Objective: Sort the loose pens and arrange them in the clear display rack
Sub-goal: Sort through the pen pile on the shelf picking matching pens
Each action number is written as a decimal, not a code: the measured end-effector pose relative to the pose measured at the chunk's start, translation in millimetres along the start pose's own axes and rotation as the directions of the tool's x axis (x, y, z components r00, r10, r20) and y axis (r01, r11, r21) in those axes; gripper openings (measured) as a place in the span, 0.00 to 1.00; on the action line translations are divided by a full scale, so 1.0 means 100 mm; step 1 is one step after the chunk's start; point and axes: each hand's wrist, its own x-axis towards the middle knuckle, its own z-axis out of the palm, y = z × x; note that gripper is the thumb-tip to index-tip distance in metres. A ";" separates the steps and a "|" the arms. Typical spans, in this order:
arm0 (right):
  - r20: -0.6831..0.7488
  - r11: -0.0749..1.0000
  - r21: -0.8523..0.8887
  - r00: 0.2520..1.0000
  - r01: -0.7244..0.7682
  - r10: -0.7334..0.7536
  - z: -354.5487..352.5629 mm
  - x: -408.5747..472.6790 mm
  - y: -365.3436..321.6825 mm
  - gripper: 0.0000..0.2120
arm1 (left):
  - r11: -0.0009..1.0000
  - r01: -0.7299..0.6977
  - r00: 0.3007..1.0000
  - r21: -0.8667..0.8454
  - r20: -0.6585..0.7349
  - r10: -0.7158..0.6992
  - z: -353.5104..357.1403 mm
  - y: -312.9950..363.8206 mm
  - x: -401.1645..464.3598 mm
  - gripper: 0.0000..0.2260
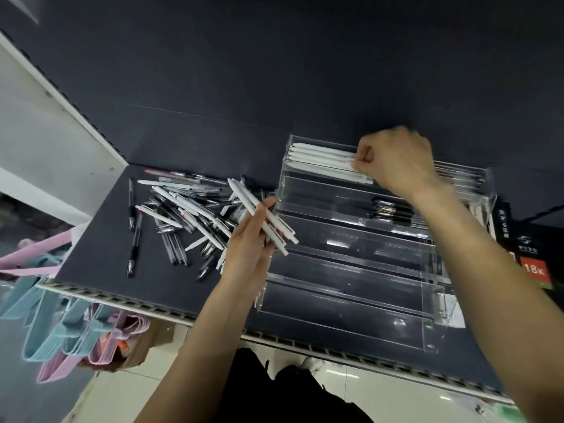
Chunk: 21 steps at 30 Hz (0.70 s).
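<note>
Risk sits mainly at the top tier of the clear display rack (351, 264), where the right hand (396, 160) has its fingers curled and pinches the near ends of the white pens in the top tier (320, 161). These pens lie side by side along the tier, tips pointing left. A push from the pinched end could, I judge, skew one pen across its neighbours or drive the row against the rack's left wall, so the neat line breaks. The rack is light acrylic standing on the dark shelf (100, 254); a firm shove at its highest step might slide or tip it backward.

The left hand (250, 239) grips a bundle of white pens (262, 218) between fingers and thumb, held just beside the rack's left edge. The bundle is fanned rather than tight, and the grip looks loose, so one pen could slip out and fall off the shelf's front edge or drop back into the pile of loose pens (180, 215) to the left. That pile mixes white, black and clear barrels, crossed over each other; reaching in carelessly could roll some toward the edge.

A few black pens (393, 212) already lie in a lower tier, and the forearm passing above them could knock them.
</note>
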 end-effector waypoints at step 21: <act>-0.155 0.915 0.404 0.986 0.011 0.057 -0.19 -0.27 0.21 0.08 | 0.979 -0.188 0.975 0.081 0.137 0.176 0.14 0.02 -0.02 0.11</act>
